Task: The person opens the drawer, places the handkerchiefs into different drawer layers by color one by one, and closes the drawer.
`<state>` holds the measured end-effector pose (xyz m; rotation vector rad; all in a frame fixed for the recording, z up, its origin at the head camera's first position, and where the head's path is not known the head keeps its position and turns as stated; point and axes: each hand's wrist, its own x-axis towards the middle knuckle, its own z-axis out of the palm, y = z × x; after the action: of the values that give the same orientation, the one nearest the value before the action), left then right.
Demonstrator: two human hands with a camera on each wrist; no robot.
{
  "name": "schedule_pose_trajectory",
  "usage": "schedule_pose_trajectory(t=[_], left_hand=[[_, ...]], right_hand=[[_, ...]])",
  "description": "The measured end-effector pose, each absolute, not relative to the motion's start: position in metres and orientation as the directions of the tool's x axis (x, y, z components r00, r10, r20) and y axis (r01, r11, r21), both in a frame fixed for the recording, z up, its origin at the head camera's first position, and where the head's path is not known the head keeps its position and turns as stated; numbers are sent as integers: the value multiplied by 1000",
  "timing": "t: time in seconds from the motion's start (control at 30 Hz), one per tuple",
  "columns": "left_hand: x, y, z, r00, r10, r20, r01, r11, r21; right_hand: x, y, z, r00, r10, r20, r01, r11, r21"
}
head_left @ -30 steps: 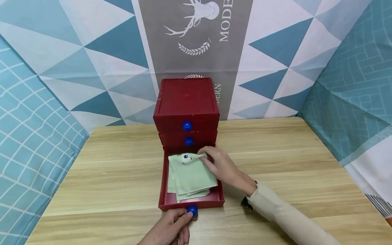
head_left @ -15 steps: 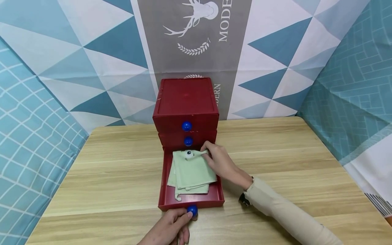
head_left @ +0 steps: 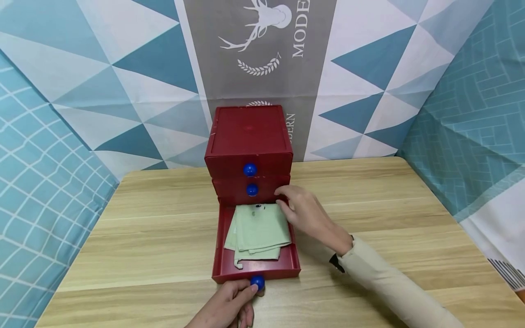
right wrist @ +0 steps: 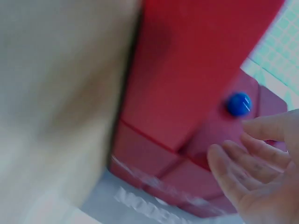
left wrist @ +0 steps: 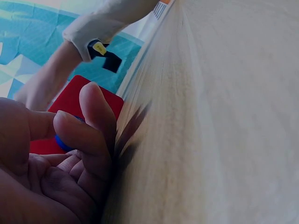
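In the head view the lowest drawer (head_left: 283, 273) of a red cabinet is pulled out. A folded light green cloth (head_left: 262, 230) lies in it, with a small dark eye mark near its back edge. My left hand (head_left: 229, 303) pinches the drawer's blue knob (head_left: 258, 282) between thumb and fingers, and the left wrist view shows part of that knob (left wrist: 61, 143) behind the fingers. Over the drawer's back right corner is my right hand (head_left: 309, 216), fingers loosely bent and holding nothing. In the right wrist view the right hand (right wrist: 261, 172) is beside the red drawer wall (right wrist: 187, 70).
The red cabinet (head_left: 249, 130) stands at the back of the wooden table (head_left: 164, 237). Its two upper drawers are closed, with blue knobs (head_left: 249, 170) on their fronts. A patterned cloth backdrop (head_left: 156, 59) hangs behind, and side cloths flank the table.
The green cloth was moved back in the drawer and its raised edge laid down. My right hand has let go of it and drawn slightly right. The left hand stays on the knob.
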<state>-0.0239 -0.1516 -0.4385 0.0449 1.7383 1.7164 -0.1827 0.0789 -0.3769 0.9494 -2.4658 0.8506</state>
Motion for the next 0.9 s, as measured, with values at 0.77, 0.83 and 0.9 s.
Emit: schedule_pose_trajectory(t=[0.77,0.83,0.9], left_hand=[[-22,-152,-438,-758,454,-469,-458,142,878],[-22,-151,-438,-757,454,-470,-461,139,876],[-22,-151,-438,-757,454,-470,-462,137,876]], right_hand=[[-225,105,-316,-545,-410,731,-799,519,-304],[-225,105,-316,-548,-397,736,-797,513,-317],[-226,104,-314,-548,-393,738,-796,515,-317]])
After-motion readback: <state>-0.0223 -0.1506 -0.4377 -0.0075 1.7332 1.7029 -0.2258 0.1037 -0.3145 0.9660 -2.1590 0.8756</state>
